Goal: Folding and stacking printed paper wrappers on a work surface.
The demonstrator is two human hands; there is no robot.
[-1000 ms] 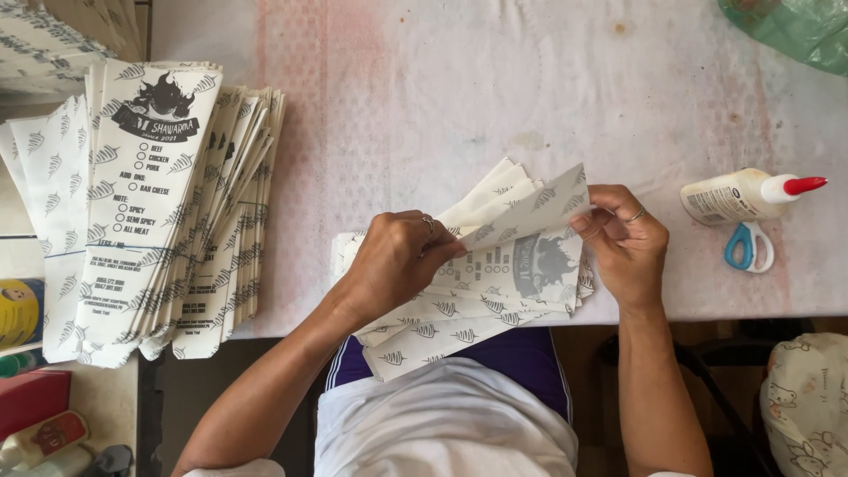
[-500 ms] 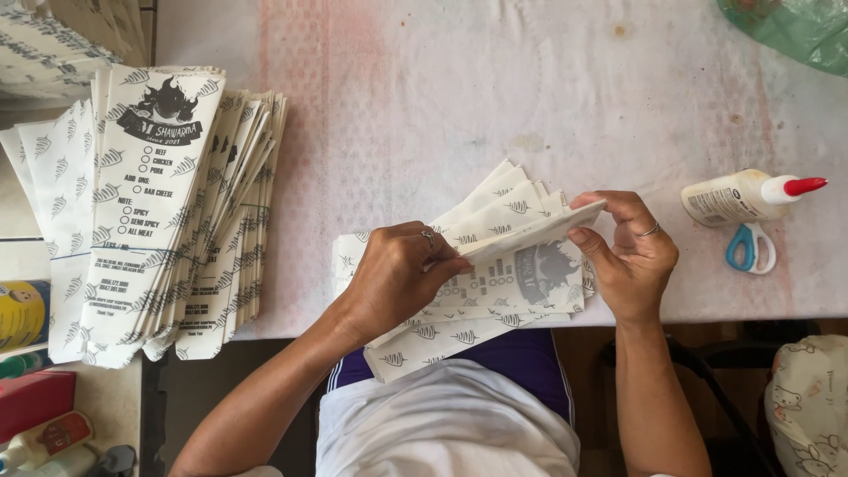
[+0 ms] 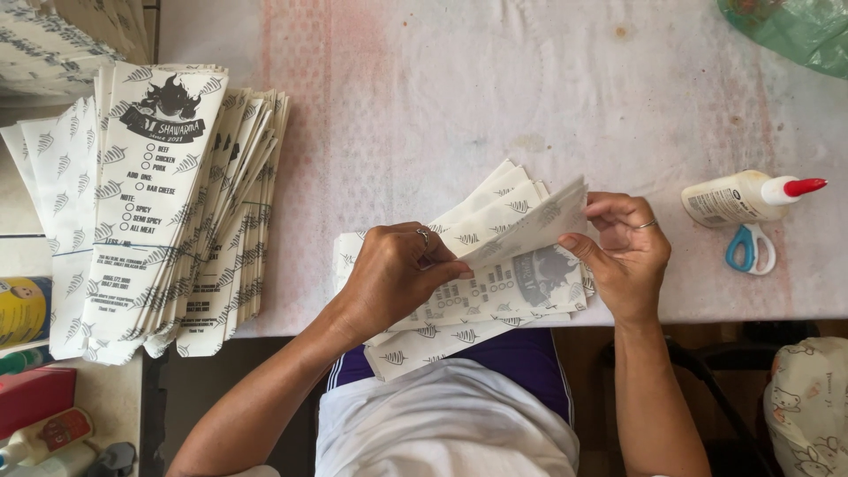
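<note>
Head view: the fanned bundle of white printed paper sleeves (image 3: pixel 495 291) overhangs the pale table's (image 3: pixel 459 97) near edge, so loose lower sheets could slide off if the grip slackens. Left hand (image 3: pixel 389 278) curls closed, pressing the bundle; right hand (image 3: pixel 627 252) pinches the top sleeve's folded flap between thumb and fingertips.

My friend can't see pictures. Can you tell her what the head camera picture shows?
Two hands work a fanned bunch of printed paper sleeves at a table's near edge: the left hand presses them down while the right hand pinches the top sheet. A big stack of sleeves lies left; a glue bottle and blue-handled scissors lie right.
</note>
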